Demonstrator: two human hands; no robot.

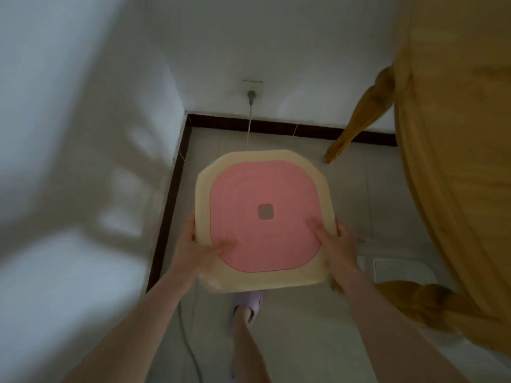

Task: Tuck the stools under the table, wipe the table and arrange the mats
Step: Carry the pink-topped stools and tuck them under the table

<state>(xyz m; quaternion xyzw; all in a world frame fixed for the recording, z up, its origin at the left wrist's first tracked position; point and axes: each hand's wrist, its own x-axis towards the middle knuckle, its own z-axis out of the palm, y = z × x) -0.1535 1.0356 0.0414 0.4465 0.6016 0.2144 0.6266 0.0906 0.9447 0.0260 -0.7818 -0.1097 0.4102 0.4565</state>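
Observation:
A stool [262, 194] with a cream seat, a pink centre pad and a small square hole hangs above the floor in the middle of the view. My left hand [199, 244] grips its near left edge, thumb on the pink pad. Gripping the near right edge is my right hand [336, 244], its thumb also on top. The stool's legs are hidden under the seat. The round wooden table [456, 161] fills the right side, and the stool is just left of its rim.
Two carved table legs [359, 117] stand to the right of the stool. A wall socket [252, 88] with a plug and cable is on the far wall. White walls meet in a corner at left. My slippered foot [247, 305] is on the tile floor.

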